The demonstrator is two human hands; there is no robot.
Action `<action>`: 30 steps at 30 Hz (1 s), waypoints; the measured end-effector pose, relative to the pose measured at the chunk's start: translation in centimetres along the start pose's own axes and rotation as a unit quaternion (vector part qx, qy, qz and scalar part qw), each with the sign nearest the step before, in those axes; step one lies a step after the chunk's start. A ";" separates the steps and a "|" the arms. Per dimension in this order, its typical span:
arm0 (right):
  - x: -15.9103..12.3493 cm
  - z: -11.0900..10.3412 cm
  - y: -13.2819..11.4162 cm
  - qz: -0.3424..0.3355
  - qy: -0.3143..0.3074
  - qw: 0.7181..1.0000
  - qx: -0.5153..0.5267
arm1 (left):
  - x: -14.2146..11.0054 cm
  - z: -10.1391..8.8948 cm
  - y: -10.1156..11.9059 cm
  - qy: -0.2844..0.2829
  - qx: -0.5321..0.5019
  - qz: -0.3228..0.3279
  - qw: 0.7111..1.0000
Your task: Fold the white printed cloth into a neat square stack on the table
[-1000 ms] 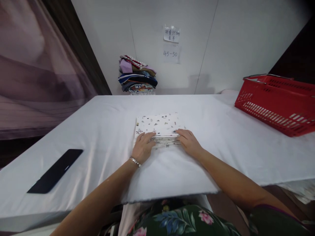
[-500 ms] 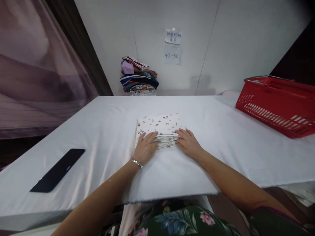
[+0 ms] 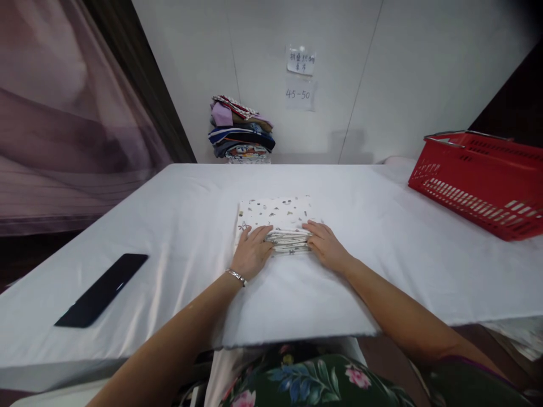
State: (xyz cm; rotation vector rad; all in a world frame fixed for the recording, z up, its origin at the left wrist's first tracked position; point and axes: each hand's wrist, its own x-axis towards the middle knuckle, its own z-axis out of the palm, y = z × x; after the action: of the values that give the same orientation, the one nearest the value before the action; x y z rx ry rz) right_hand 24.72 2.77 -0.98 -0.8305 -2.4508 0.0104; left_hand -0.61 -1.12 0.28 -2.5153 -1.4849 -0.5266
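A white cloth (image 3: 275, 212) with small scattered prints lies folded into a layered bundle on the white-covered table. Its stacked fold edges face me. My left hand (image 3: 251, 252) grips the near left corner, fingers on top and thumb against the layered edge; a metal bracelet circles that wrist. At the near right corner, my right hand (image 3: 327, 247) holds the bundle the same way, fingers over the top and thumb at the front. Parts of both near corners are hidden under my hands.
A dark flat phone-like slab (image 3: 102, 290) lies on the left of the tablecloth (image 3: 190, 198). A pile of folded fabrics (image 3: 241, 133) stands at the back against the wall. The red plastic basket (image 3: 479, 181) sits at the right. Paper notes (image 3: 300, 78) hang on the wall.
Both hands keep their places at the near corners. The layered front edge between them looks slightly more pressed together. The view has shifted a little.
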 end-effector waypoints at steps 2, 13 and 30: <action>-0.1 0.1 0.0 -0.001 -0.001 1.000 -0.005 | 0.0 -0.1 -0.2 0.001 -0.010 0.005 1.000; 0.0 0.1 -0.1 0.008 0.012 1.000 -0.019 | -0.4 -0.2 -0.3 -0.007 -0.012 0.028 1.000; -0.2 0.3 -0.4 0.005 -0.033 0.998 -0.045 | 0.4 -0.5 -0.7 -0.014 -0.110 -0.045 0.993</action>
State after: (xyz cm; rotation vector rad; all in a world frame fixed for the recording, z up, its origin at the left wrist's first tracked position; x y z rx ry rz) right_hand 24.47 2.37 -1.25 -0.8944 -2.5251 -0.0711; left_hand -1.15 -0.63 0.89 -2.6374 -1.6394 -0.7086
